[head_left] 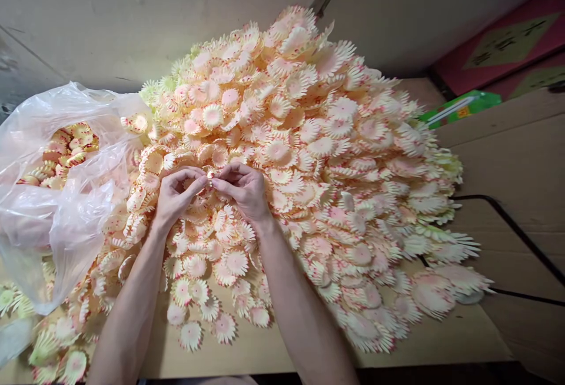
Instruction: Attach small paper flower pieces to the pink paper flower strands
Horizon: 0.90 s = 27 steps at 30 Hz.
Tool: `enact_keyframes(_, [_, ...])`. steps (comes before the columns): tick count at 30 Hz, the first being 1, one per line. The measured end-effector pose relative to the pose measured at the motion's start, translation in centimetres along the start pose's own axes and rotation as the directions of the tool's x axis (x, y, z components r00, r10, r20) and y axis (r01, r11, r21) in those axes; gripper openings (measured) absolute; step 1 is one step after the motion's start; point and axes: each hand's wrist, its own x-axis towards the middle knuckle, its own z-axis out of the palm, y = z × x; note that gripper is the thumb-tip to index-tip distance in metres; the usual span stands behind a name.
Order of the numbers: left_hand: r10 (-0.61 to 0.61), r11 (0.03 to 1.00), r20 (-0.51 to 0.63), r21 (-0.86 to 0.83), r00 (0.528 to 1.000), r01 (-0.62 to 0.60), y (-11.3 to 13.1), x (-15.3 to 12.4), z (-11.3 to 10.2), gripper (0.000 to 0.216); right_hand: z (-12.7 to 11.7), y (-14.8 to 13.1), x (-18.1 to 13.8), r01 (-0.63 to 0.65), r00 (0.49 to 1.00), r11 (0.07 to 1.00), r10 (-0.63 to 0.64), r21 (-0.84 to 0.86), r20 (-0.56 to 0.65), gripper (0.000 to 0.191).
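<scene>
A large heap of pale cream flower pieces with fringed, pink-tipped petals (278,149) covers most of the table. Just over its left-centre part, my left hand (179,191) and my right hand (242,188) meet, thumbs and fingers pinched together. Between the fingertips is a small flower piece (210,176), pale with reddish edges, mostly hidden by the fingers. Both hands appear to grip it from opposite sides. Loose flower pieces (190,335) lie flat on the tabletop in front of the wrists.
A clear plastic bag (79,220) with more flower pieces inside stands at the left. Cardboard (507,155) and a black cord (525,235) are at the right, near a green packet (463,107). A grey wall (154,14) rises behind the heap. The wooden tabletop (212,355) shows at the front.
</scene>
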Motion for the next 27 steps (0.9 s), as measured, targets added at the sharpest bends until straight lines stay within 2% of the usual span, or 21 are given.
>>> enact_keyframes(4, [-0.006, 1.000, -0.012, 0.026, 1.000, 0.006, -0.02, 0.05, 0.01, 0.025, 0.05, -0.08, 0.04, 0.000, 1.000, 1.000, 0.000, 0.014, -0.005, 0.025])
enact_keyframes(10, [-0.041, 0.995, -0.021, -0.087, 0.999, 0.039, -0.70, 0.10, -0.50, 0.021, -0.01, -0.32, 0.02, -0.061, 0.997, 0.991, 0.065, 0.123, -0.031, 0.026])
enact_keyframes(18, [-0.024, 1.000, -0.028, 0.017, 0.999, 0.025, -0.19, 0.06, -0.05, 0.026, 0.03, 0.03, -0.01, -0.019, 1.000, 1.000, 0.019, 0.002, 0.000, 0.022])
enact_keyframes(24, [-0.085, 0.994, -0.037, -0.065, 0.996, 0.082, -0.49, 0.17, -0.42, 0.021, 0.36, -0.37, -0.03, -0.069, 0.997, 0.997, 0.070, 0.042, -0.034, 0.029])
enact_keyframes(27, [-0.107, 0.990, -0.037, -0.096, 0.994, 0.103, -0.46, 0.21, -0.28, 0.019, 0.42, -0.46, -0.01, -0.091, 0.996, 0.994, 0.091, 0.053, -0.006, 0.033])
